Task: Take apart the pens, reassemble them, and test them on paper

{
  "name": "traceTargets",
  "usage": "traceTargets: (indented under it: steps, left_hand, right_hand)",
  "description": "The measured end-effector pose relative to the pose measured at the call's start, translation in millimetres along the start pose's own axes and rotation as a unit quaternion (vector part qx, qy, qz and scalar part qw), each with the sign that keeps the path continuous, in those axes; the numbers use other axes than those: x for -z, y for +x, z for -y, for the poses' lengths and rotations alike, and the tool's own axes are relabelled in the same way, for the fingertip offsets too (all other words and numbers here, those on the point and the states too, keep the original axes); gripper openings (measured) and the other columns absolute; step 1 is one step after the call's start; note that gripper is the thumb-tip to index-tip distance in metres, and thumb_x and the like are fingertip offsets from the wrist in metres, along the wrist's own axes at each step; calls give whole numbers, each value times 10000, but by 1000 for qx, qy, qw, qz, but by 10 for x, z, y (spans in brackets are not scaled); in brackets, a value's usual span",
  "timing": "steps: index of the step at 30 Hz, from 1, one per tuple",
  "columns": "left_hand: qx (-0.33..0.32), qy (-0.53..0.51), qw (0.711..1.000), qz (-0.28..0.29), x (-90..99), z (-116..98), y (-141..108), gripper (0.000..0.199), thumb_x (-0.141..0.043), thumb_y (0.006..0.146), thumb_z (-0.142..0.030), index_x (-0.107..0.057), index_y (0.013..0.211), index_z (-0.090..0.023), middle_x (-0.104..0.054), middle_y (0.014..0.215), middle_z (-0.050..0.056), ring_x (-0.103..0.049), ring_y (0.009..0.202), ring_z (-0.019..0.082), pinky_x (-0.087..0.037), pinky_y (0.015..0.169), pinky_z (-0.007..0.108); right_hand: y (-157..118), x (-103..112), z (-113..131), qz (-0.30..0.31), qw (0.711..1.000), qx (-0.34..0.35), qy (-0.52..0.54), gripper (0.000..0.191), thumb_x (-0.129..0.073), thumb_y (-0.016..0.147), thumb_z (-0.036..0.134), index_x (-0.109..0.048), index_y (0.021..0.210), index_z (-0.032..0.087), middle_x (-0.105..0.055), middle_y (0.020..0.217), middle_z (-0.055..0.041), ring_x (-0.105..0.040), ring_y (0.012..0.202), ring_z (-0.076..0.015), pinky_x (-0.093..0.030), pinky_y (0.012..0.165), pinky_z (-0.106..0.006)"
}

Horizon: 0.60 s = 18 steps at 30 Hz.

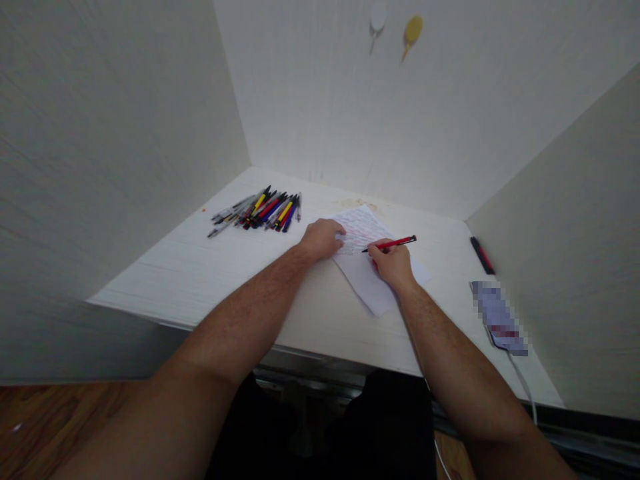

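Observation:
A sheet of white paper point(373, 283) lies at an angle on the white desk, its upper part covered with lines of handwriting. My right hand point(393, 263) grips a red pen point(400, 242) with a black tip, which points at the paper just below the written lines. On the sheet's left edge rests my left hand point(323, 239), its fingers curled and its thumb on the paper; whether anything is under the fingers is hidden. A pile of several pens point(265, 210), in black, yellow, red, blue and clear, lies left of the paper.
Toward the right wall of the desk point(200, 270) lie a red and black object point(483, 255) and a phone point(497, 317) with a white cable point(524, 387). Panels enclose the desk at left, back and right. Two hooks point(413, 30) are on the back panel.

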<state>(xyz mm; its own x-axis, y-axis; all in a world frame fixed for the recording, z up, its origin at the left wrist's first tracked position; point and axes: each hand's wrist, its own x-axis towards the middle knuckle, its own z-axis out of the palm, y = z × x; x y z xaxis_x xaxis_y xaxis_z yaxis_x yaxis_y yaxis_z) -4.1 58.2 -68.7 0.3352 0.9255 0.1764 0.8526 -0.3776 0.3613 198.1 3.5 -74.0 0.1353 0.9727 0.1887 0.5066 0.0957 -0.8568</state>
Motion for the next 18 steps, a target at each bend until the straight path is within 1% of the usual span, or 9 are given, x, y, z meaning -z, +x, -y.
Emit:
traceTargets:
  steps: [4, 9, 12, 14, 16, 17, 18]
  left_hand:
    - [4, 1, 1000, 2, 6, -7, -1, 345, -621, 787, -331, -709, 1111, -252, -670, 1257, 7, -561, 1206, 234, -432, 1048, 357]
    - [2, -2, 1000, 1, 18, -15, -10, 346, -613, 791, -334, -708, 1114, -254, -666, 1265, 9, -557, 1211, 231, -430, 1052, 352]
    - [3, 5, 1000, 7, 24, -18, -11, 353, -616, 788, -333, -704, 1123, -261, -663, 1272, 5, -557, 1213, 230, -431, 1051, 348]
    - [6, 7, 1000, 6, 24, -18, -8, 348, -620, 788, -332, -703, 1120, -272, -664, 1271, -2, -557, 1214, 225, -431, 1051, 338]
    - [8, 6, 1000, 4, 21, -18, -4, 343, -623, 789, -338, -705, 1116, -277, -665, 1268, -4, -558, 1213, 223, -430, 1051, 330]
    - [8, 6, 1000, 4, 19, -18, -2, 343, -623, 790, -341, -706, 1116, -275, -665, 1267, -1, -558, 1212, 224, -430, 1051, 329]
    - [8, 6, 1000, 4, 18, -18, -1, 346, -622, 790, -342, -707, 1117, -271, -665, 1266, 2, -558, 1212, 226, -430, 1052, 330]
  right_hand:
    - [-2, -13, -10, 20, 1000, -3, 18, 279, -642, 708, 397, -727, 808, 151, -610, 566, -15, -522, 495, -140, -371, 459, -245]
    - [2, -18, -31, -11, 1000, -3, 16, 259, -628, 721, 391, -720, 778, 155, -596, 545, -7, -518, 484, -138, -384, 469, -247]
    - [-16, -19, 0, -10, 999, -10, 36, 276, -637, 713, 400, -718, 801, 152, -589, 545, -2, -514, 484, -138, -383, 463, -248]
    - [-32, -18, 36, 11, 999, -7, 43, 296, -642, 708, 406, -723, 825, 147, -595, 560, -4, -513, 495, -137, -381, 467, -248]
    - [-40, -13, 65, 51, 998, 6, 30, 297, -642, 706, 399, -728, 837, 148, -609, 576, -8, -517, 515, -138, -379, 480, -247]
    - [-39, -10, 72, 61, 998, 12, 16, 280, -636, 708, 390, -727, 823, 151, -612, 578, -9, -517, 522, -138, -376, 486, -247]
    - [-36, -7, 75, 57, 998, 16, -4, 254, -624, 714, 376, -721, 793, 155, -611, 573, -9, -517, 525, -139, -373, 491, -248]
